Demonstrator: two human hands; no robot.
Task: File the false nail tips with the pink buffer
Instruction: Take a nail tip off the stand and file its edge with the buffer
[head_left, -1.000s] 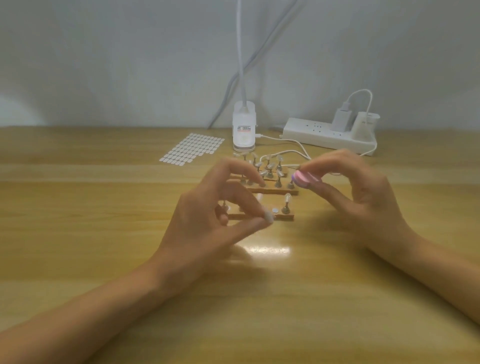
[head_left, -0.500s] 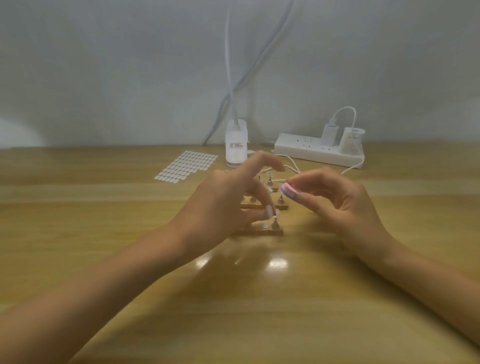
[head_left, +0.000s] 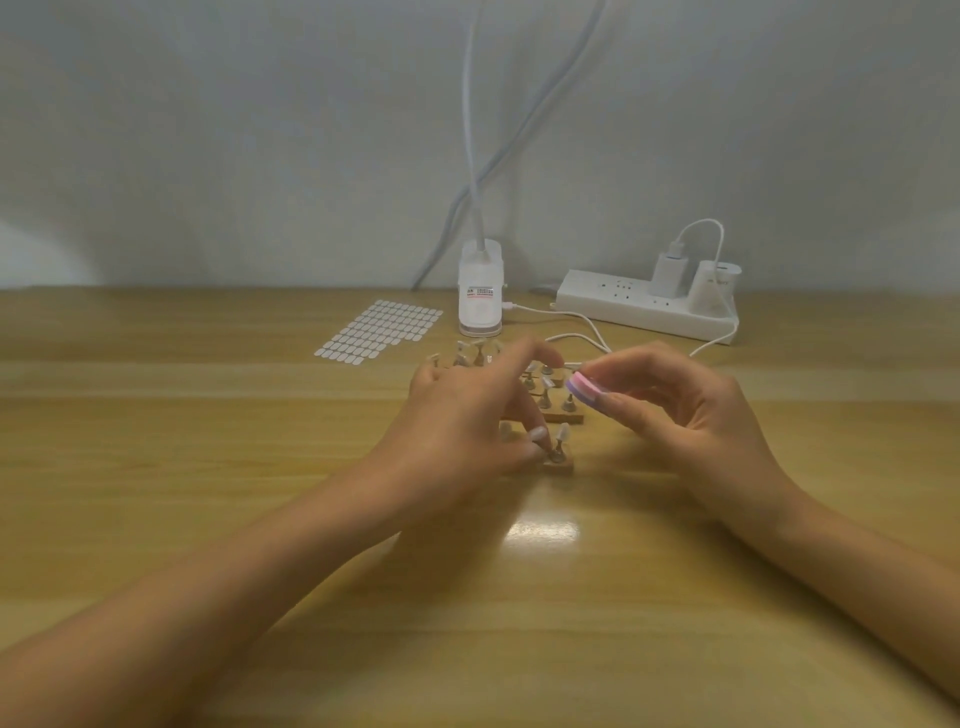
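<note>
Pale wood and a grey wall frame the scene. The pink buffer (head_left: 584, 387) is pinched flat between the thumb and fingers of my right hand (head_left: 675, 415), as it was a second ago, and hangs just above the far stands without touching them. What has moved is my left hand (head_left: 467, 415). A second ago it was raised in a loose pinch. Now it has dropped to the worktop (head_left: 208, 467), and its thumb and a fingertip nip the foot of the near stand (head_left: 557, 455), which carries an upright false nail tip (head_left: 562, 431). I judge that tip is being steadied or lifted for filing, which has not begun, as my hands are apart. Further back lie a sticker sheet (head_left: 379, 327), a lamp clamp (head_left: 480, 296) and a power strip (head_left: 644, 306).
</note>
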